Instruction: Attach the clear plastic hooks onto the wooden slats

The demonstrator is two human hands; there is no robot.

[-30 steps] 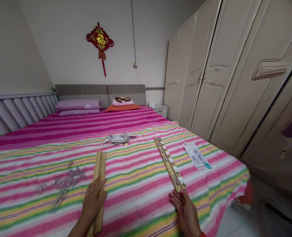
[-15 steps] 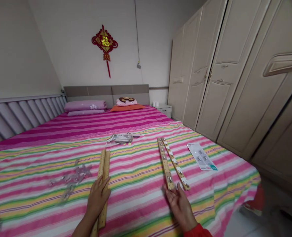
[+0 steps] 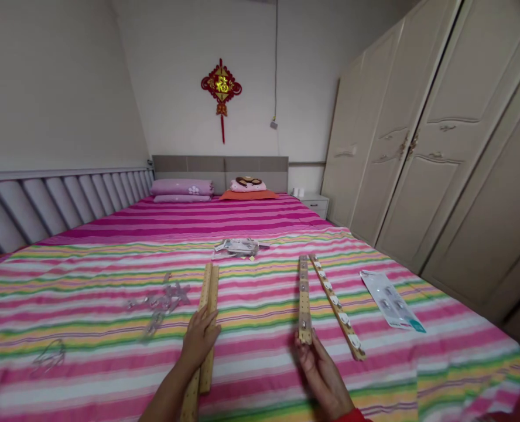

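Note:
My right hand (image 3: 321,372) pinches the near end of a light wooden strip (image 3: 304,302) with small metal hooks on clear backings along it. Right of it, a second wooden strip (image 3: 337,308) carrying white round hooks lies slanted on the striped sheet (image 3: 260,363). My left hand (image 3: 201,340) rests on a pair of bare wooden strips (image 3: 209,287) with small holes, lying side by side. Its fingers are spread over them. Left of that hand are loose clear hooks (image 3: 166,299) in a heap.
A clear packet (image 3: 240,247) lies beyond the strips. A hook blister pack (image 3: 392,302) is at the right, and a thin clear item (image 3: 51,354) at the left. Folded bedding (image 3: 183,187) sits by the headboard (image 3: 190,166). A wardrobe (image 3: 387,135) stands along the right.
My right hand has closed on the near end of the metal-hook strip and swung it left, away from the white-hook strip. The view has turned left; my left hand stays on its strips.

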